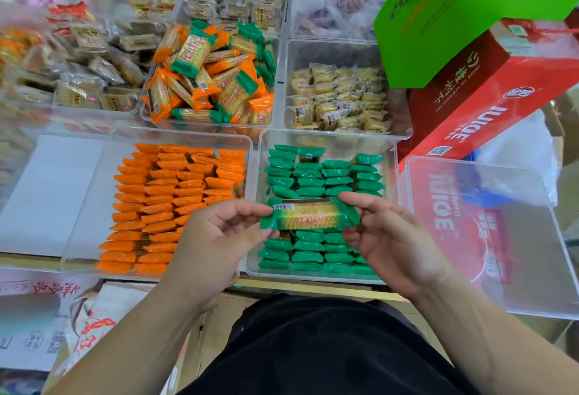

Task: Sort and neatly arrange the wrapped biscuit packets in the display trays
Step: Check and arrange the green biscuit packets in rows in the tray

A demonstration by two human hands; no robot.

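Your left hand (pixel 219 239): thumb and fingers pinching the left end of 1 green packet (pixel 308 217).
Your right hand (pixel 393 238): thumb and fingers pinching the packet's right end.
Green packet: held level between your 2 hands, barcode facing up, just above the right tray (pixel 326 140).
Under and beyond your hands: stacked green packets (pixel 322 181), in rows in that tray.
Left of your left hand: orange packets (pixel 175 194), in rows in the left tray (pixel 89 203).
Well beyond both hands: mixed heap (pixel 213 74), orange and green packets, loose.
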